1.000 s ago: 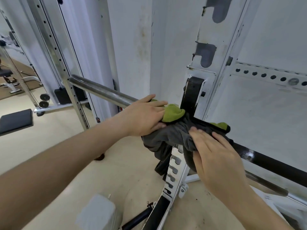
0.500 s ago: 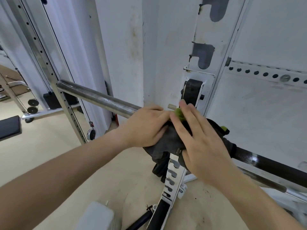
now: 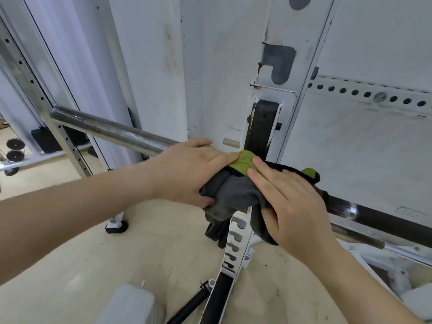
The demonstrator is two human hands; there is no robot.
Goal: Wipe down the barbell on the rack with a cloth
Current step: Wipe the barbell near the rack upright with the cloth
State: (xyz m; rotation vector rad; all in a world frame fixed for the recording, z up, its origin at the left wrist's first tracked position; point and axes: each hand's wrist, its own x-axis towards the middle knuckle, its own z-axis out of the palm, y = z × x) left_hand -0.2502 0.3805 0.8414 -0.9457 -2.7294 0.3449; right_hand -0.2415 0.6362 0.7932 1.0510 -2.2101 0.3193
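The barbell [image 3: 112, 131] runs from upper left to lower right across the white rack; its left sleeve is bare steel and its right part [image 3: 378, 217] is dark and glossy. A grey and green cloth [image 3: 233, 190] is bunched over the bar where it meets the rack upright. My left hand [image 3: 187, 169] presses on the cloth's left side, fingers laid over the bar. My right hand [image 3: 289, 202] lies on the cloth's right side, fingers spread flat and pointing up-left. The bar under the cloth is hidden.
The white notched rack upright [image 3: 236, 244] slants down below the cloth. A black J-hook pad [image 3: 263, 127] sits just behind the hands. A perforated steel post [image 3: 46, 108] crosses the bar's left end. Small weight plates [image 3: 15, 149] lie far left on the beige floor.
My right hand has slid down and right off the green fold, which now shows between my two hands. My left hand stays on the cloth. The view has shifted slightly.
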